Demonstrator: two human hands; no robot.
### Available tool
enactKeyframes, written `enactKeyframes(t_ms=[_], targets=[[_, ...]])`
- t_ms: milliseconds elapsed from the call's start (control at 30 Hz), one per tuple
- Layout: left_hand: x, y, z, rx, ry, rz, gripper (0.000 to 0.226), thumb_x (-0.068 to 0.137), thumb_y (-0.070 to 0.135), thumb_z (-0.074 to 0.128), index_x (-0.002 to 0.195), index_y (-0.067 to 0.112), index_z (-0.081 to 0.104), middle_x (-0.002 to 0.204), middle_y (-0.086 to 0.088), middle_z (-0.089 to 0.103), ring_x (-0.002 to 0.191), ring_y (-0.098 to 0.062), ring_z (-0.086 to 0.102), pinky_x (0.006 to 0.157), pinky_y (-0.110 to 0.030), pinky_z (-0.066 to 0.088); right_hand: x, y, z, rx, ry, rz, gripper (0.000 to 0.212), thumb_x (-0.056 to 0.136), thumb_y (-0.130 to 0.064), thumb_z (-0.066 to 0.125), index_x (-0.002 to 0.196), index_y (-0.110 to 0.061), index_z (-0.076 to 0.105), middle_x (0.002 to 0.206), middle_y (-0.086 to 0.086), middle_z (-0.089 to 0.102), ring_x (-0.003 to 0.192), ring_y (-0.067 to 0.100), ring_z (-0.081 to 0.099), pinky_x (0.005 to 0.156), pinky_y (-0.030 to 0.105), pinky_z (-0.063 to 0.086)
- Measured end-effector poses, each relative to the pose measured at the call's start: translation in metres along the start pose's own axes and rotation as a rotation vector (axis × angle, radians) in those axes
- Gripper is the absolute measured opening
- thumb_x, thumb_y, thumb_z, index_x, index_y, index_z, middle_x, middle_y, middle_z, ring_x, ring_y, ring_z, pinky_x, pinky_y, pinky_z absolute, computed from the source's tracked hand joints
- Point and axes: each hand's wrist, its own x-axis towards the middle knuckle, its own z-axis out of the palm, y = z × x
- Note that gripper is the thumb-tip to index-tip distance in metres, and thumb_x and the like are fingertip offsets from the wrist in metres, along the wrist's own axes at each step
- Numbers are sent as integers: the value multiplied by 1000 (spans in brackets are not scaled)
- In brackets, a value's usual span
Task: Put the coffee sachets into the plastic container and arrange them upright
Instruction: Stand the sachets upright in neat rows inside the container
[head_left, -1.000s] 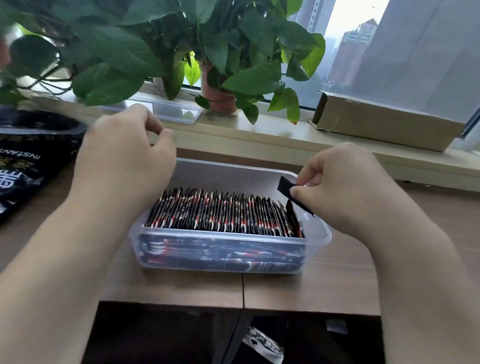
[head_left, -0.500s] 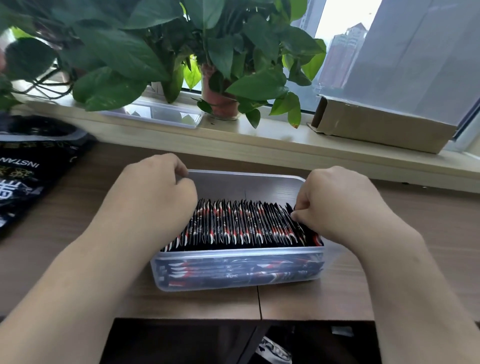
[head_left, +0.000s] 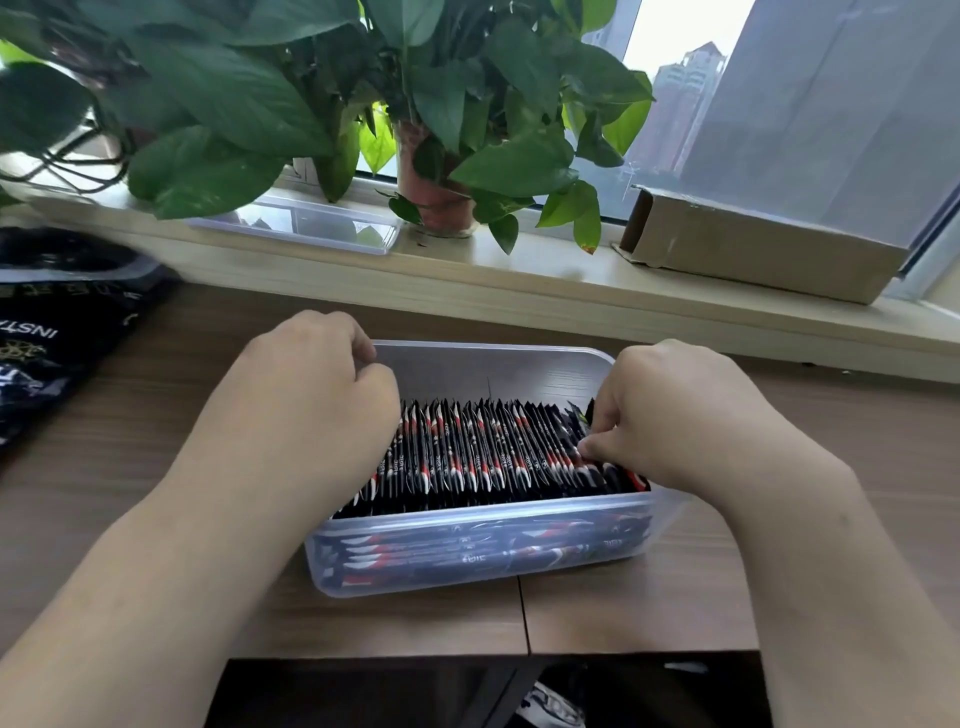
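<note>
Two hands are at the plastic container (head_left: 493, 347), which stands on the wooden worktop (head_left: 156, 441) near its front edge. Inside the container, a dense row of black-and-red coffee sachets (head_left: 478, 452) stands on edge, running from the left end wall to the right end wall and occupying the near half; the strip along the far wall shows bare floor. Through the clear near wall, further sachets show lying lengthwise. The left hand (head_left: 306, 410) sits over the left end of the container with its fingers (head_left: 358, 343) clenched inward at the far-left corner; the view does not show whether they grasp the rim, a sachet or nothing. The right hand (head_left: 670, 415) sits over the right end of the container, its fingers (head_left: 605, 415) and thumb pinching the last sachets at the right end of the row, which lean slightly. To the left of the container, a black bag (head_left: 52, 353) with printed lettering lies on the worktop. Behind the container runs a pale windowsill (head_left: 519, 280). On it, behind and left of the container, lies a clear lid (head_left: 311, 228); directly behind stands a potted plant (head_left: 441, 104); behind and right lies an open-ended cardboard box (head_left: 753, 244).
</note>
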Motion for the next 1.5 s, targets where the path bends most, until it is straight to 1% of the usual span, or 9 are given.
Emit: enactKeyframes(t_ms=[100,200,367,533,867,1000,1167,1333,1500], targets=[[-1,2,1,2,-4,5,19,92,20,48,103,23,63,101,8,53,87,-15,49,68,-28,33,3,4,6,9,41,24,3,80,-30,74,83,-31,74,80,-8,66,89,21,61,64,26,37],[-2,2,3,3,-5,16,19,92,22,48,103,22,64,102,7,54,94,-15,48,78,-28,33,6,9,9,26,53,34,15,79,-19,69,82,-33,72,85,-8,66,89,22,61,63,26,36],[-2,4,4,-8,-6,12,16,91,22,49,97,23,64,87,13,52,84,-11,46,70,-28,31,4,10,9,-67,16,-26,8,82,-31,70,85,-28,77,82,-1,68,82,26,64,65,27,44],[-3,5,4,-15,-10,10,16,90,23,49,96,23,64,88,12,53,77,-10,48,65,-29,34,2,3,5,-108,-27,-30,29,72,-54,77,79,-26,76,75,-5,63,77,23,61,63,25,43],[-6,7,6,-26,-6,-4,14,90,24,50,90,22,63,96,6,57,78,-12,48,73,-30,34,7,7,9,-18,19,-3,13,75,-23,74,74,-30,63,75,-11,57,82,20,56,51,24,31],[-6,10,6,-34,-14,-18,14,90,24,50,90,22,63,103,6,57,83,-15,51,73,-33,42,8,10,6,3,-49,-10,17,80,-24,70,80,-39,77,75,-14,59,88,18,60,63,23,37],[-7,11,5,-5,-12,-14,13,90,23,50,90,20,63,104,7,55,90,-16,47,76,-29,32,11,4,9,-128,-54,-50,21,76,-41,71,87,-25,75,83,-5,69,82,22,63,64,24,45],[-8,10,5,24,-19,-5,15,91,25,49,90,19,63,117,3,59,94,-20,49,79,-30,35,11,-8,-5,-290,-163,-110,41,73,-49,74,58,-17,55,55,-4,48,50,16,43,47,22,32],[-7,12,4,43,-36,-11,14,91,25,49,88,18,61,121,-2,61,88,-27,56,75,-35,40,16,-14,-10,-346,-231,-171,42,78,-31,72,49,-16,45,50,-6,45,48,15,41,45,23,30]])
